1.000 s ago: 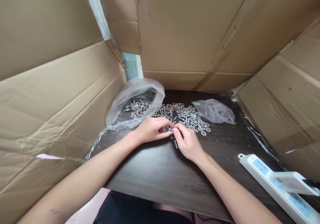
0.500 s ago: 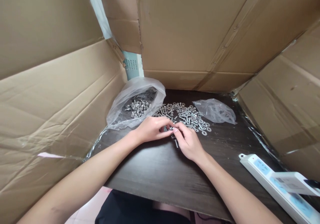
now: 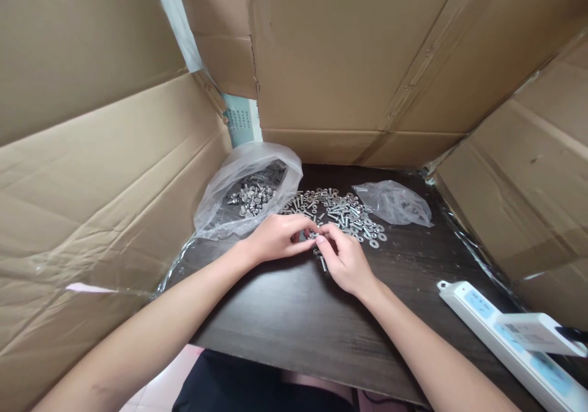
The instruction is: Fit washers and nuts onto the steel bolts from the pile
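My left hand [image 3: 283, 238] and my right hand [image 3: 343, 258] meet at the near edge of a pile of metal screws and washers [image 3: 345, 211]. Between their fingertips is a small silvery screw [image 3: 313, 235], partly covered by the fingers; whether a washer or nut is on it is too small to tell. Both hands are closed in a pinch around it. Just below the fingertips, another screw [image 3: 323, 264] lies on the table beside my right hand.
An open clear plastic bag [image 3: 215, 213] with assembled-looking screws stands at the left. A smaller crumpled plastic bag [image 3: 395, 202] lies right of the pile. A white power strip [image 3: 489, 332] with a plugged-in adapter rests at the right. Cardboard walls [image 3: 358, 57] surround the dark table [image 3: 275, 314].
Both hands stay in nearly the same place, fingertips together on the screw. The whole view shifts very slightly; nothing on the table has visibly moved.
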Demonstrator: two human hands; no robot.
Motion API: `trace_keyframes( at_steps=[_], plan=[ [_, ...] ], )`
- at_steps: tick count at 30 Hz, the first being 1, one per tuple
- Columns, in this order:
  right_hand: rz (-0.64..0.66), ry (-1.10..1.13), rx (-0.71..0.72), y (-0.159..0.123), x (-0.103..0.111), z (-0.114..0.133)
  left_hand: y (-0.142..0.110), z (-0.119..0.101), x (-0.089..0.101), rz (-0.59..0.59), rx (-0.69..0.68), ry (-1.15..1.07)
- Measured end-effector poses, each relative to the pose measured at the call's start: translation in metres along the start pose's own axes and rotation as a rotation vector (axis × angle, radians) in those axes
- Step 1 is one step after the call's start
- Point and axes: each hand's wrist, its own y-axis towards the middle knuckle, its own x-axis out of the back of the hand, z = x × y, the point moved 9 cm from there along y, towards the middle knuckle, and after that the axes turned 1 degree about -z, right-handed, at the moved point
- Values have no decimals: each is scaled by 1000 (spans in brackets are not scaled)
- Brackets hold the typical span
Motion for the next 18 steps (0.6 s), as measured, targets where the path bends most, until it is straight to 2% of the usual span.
trace_keyframes(
  at_steps=[18],
  plan=[
    [8,-21,-7,0,-1,0,-1,1,-1,19,8,-18]
  ],
)
